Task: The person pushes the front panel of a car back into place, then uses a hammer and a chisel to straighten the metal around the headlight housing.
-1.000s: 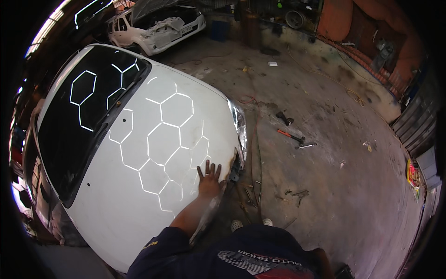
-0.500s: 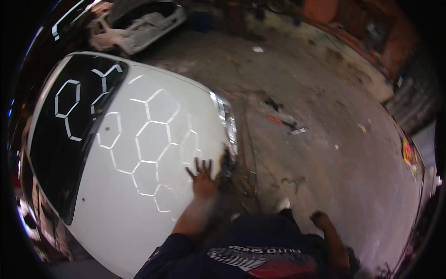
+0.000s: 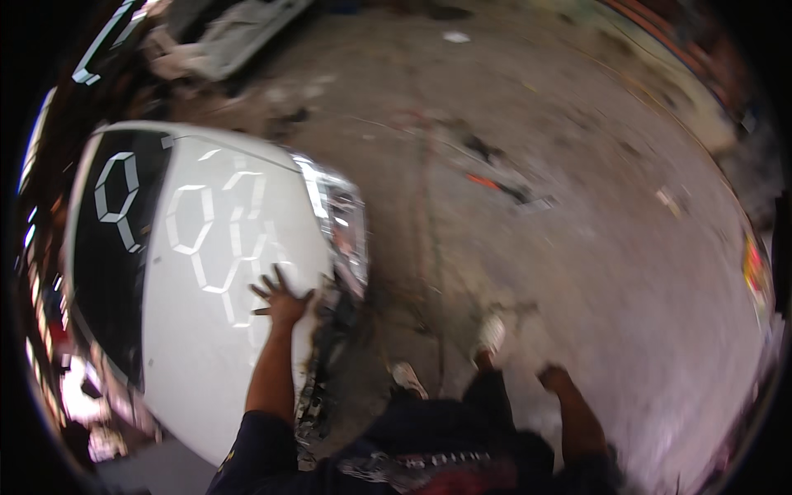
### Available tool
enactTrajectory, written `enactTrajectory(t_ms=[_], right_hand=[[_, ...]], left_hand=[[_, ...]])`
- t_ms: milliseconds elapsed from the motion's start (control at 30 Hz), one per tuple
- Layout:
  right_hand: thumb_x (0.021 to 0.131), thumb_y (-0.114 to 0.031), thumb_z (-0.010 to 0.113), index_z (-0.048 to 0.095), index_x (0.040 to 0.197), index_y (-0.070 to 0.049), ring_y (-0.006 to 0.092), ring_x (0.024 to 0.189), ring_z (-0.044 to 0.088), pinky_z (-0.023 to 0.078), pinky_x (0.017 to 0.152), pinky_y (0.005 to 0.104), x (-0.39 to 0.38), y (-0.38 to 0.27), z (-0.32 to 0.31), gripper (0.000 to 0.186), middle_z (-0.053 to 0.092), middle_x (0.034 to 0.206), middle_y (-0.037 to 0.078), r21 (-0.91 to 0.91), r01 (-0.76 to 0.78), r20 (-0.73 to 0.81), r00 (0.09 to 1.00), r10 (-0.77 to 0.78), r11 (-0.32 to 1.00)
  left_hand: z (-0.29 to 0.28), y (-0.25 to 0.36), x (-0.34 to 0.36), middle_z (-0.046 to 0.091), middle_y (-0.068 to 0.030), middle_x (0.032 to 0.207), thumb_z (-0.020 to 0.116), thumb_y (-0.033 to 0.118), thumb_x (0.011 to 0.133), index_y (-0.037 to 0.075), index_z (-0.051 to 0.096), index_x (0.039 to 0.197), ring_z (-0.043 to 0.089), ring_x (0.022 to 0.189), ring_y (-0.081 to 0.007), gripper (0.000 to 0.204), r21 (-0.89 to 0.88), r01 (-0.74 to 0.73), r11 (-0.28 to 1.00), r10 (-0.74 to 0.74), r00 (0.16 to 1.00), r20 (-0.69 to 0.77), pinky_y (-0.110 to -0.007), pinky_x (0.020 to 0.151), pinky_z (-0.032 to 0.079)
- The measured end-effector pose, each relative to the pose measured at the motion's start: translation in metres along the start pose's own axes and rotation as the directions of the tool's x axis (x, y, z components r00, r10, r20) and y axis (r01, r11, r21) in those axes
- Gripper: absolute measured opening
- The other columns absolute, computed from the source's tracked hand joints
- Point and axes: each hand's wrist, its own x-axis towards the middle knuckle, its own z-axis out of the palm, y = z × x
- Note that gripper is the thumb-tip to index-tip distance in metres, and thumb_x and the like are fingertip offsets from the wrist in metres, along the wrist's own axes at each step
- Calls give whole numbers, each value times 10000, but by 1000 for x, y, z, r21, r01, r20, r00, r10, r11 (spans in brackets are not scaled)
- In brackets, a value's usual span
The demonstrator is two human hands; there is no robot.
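My left hand (image 3: 282, 301) lies on the white car hood (image 3: 186, 330) near its front edge, fingers spread wide with nothing in them. Hexagon-shaped light reflections run across the hood and onto the dark windshield (image 3: 115, 256) beyond it. Close by the hand, the car's front end (image 3: 326, 338) has its dark inner parts exposed, and a shiny headlight (image 3: 318, 194) sits farther along that edge. My right hand (image 3: 554, 377) hangs at my right side over the floor, its fingers curled in. Whatever it may hold is hidden.
On the concrete floor (image 3: 602, 272) lies a tool with an orange handle (image 3: 483, 181), dark pieces beside it. A thin hose or cable (image 3: 429, 206) runs across the floor. Another stripped car body (image 3: 239, 41) stands at the far left, and a colourful packet (image 3: 754, 268) lies at the right edge.
My view has shifted, and the car sits farther left and lower. My left hand stays spread at the hood's front. Both my shoes now show clearly. My right hand remains curled at my side.
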Motion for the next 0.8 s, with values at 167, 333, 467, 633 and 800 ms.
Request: enactTrajectory(t_ms=[167, 333, 467, 633, 800], right_hand=[[966, -312, 556, 790, 940, -150, 321, 989, 704, 558, 886, 487, 75, 103, 31, 286, 750, 978, 108, -212, 217, 25, 976, -217, 953], [669, -341, 745, 647, 754, -159, 303, 748, 686, 563, 665, 465, 106, 155, 63, 223, 673, 742, 68, -207, 327, -130, 925, -357, 922], [677, -330, 808, 667, 822, -137, 313, 806, 696, 561, 704, 473, 159, 170, 84, 280, 690, 784, 78, -202, 505, -1, 856, -516, 839], [696, -339, 835, 692, 912, -127, 306, 894, 701, 562, 759, 475, 194, 77, 14, 335, 712, 863, 95, -186, 572, -155, 786, -598, 799], [776, -308, 786, 716, 913, -106, 310, 934, 702, 565, 791, 461, 211, 50, -20, 253, 729, 911, 99, -120, 547, -143, 817, -559, 829]], left_hand=[[-61, 80, 47, -22, -321, 1678, 783, 772, 675, 190, -117, 1650, -189, 1439, -681, 1448, -52, 253, 966, -251, 967, 37, -902, 1012, 77], [-31, 63, 29, -29, -328, 1675, 787, 770, 668, 180, -112, 1650, -190, 1442, -677, 1457, -70, 306, 949, -301, 950, 79, -875, 1048, 21], [-34, 71, 30, -25, -329, 1675, 795, 777, 648, 166, -105, 1651, -185, 1448, -670, 1480, -66, 342, 937, -332, 935, 125, -854, 1074, 9], [-51, 90, 49, -22, -331, 1674, 803, 782, 633, 155, -91, 1653, -183, 1455, -661, 1494, -57, 319, 946, -314, 945, 88, -842, 1089, 15], [-38, 71, 41, -30, -335, 1674, 796, 794, 632, 147, -84, 1654, -210, 1443, -666, 1495, -66, 338, 939, -331, 938, 100, -855, 1066, -4]])
